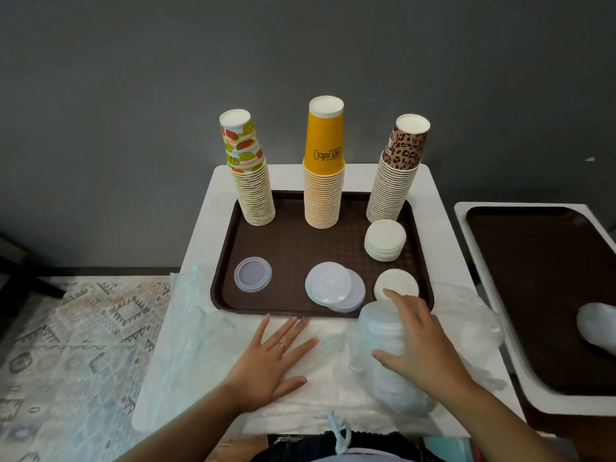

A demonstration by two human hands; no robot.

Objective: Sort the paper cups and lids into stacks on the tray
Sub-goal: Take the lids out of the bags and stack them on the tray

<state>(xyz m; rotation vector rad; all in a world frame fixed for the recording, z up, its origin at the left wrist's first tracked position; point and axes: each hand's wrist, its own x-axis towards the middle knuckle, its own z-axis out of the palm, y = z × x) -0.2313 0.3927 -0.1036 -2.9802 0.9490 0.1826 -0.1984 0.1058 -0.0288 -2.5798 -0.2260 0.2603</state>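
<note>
Brown tray (293, 243) is loaded: fruit-print cup stack (251, 185) at 11 o'clock, yellow cup stack (324, 181) at 12, leopard cup stack (395, 181) at 1. White lids (385, 240) are piled at 3, clear lids (333, 288) at 6, single clear lid (252, 274) at 8. Left hand (273, 358) is laid flat, fingers spread, on plastic wrap (333, 388). Right hand (416, 338) is curled around a bagged lid stack (386, 331) just off the tray's 5 o'clock edge.

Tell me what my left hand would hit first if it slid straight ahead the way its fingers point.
The left hand lies flat on clear plastic wrap, fingers pointing toward the brown plastic tray. It would likely meet the tray's near rim first, then probably the stack of translucent round lids, though depth is hard to judge.
</note>
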